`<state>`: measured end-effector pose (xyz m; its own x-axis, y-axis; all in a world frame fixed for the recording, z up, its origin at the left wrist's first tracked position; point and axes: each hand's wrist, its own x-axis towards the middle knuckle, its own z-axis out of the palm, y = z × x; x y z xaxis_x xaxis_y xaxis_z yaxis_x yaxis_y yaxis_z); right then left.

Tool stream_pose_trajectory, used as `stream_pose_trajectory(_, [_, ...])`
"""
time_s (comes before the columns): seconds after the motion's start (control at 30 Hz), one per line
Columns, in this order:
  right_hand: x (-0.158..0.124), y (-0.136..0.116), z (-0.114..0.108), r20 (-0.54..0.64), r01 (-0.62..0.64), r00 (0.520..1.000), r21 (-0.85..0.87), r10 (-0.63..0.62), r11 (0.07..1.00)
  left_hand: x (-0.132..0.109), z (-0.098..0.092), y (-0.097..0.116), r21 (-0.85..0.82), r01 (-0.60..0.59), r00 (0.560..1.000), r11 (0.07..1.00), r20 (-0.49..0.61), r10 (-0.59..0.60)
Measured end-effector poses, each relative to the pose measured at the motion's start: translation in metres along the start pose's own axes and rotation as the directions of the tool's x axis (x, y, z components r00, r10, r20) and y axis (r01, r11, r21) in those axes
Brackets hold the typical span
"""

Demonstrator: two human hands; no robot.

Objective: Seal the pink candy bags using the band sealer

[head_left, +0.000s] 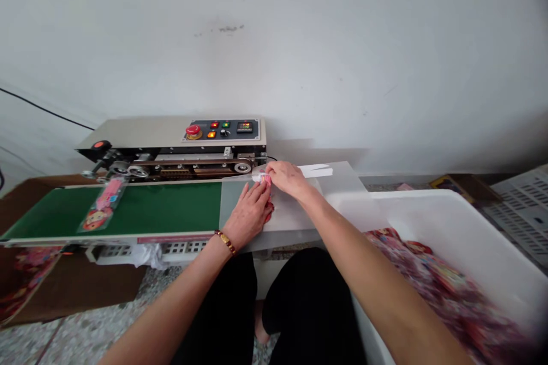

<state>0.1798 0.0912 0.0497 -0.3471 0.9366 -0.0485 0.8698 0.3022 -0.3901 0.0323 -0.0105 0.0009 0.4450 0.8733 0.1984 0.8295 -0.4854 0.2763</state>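
A clear plastic packet [268,214] with a pink and red item inside lies on the pale sheet at the right end of the belt. My left hand [250,211] rests flat across it, fingers stretched out, covering most of it. At the packet's upper end, beside the belt sealing machine [171,134], my right hand [286,177] pinches the bag's edge between bent fingers. Another sealed packet [104,205], with a pink item and a printed red-haired figure, lies on the green belt [166,208] to the left, its top at the machine's rollers [128,169].
At the right stands a white tub [449,199] with many pink and red packets [445,285]. A cardboard box [98,285] at lower left holds more. White slips [317,171] lie right of my hands. The control panel [222,130] is lit. Behind is a wall [299,57].
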Motion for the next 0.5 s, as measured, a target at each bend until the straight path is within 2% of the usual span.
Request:
stream_pose_trajectory(0.27, [0.003, 0.004, -0.004, 0.051, 0.018, 0.999, 0.033, -0.019, 0.999, -0.002, 0.007, -0.001, 0.027, 0.001, 0.999, 1.0, -0.043, 0.0])
stream_pose_trajectory(0.33, [0.0, 0.011, -0.007, 0.0, 0.0, 1.0, 0.082, 0.0, 0.997, 0.0, 0.007, 0.001, 0.051, 0.014, 0.999, 0.999, -0.037, -0.012])
stream_pose_trajectory(0.4, [-0.011, 0.022, -0.009, -0.09, -0.048, 0.994, 0.203, 0.068, 0.978, 0.002, 0.006, 0.004, 0.073, 0.031, 0.999, 0.997, -0.029, -0.029])
stream_pose_trajectory(0.5, [-0.041, 0.044, -0.008, -0.187, -0.062, 0.972, 0.385, 0.144, 0.921, 0.003, 0.005, 0.011, 0.104, 0.062, 0.998, 0.993, -0.035, -0.059])
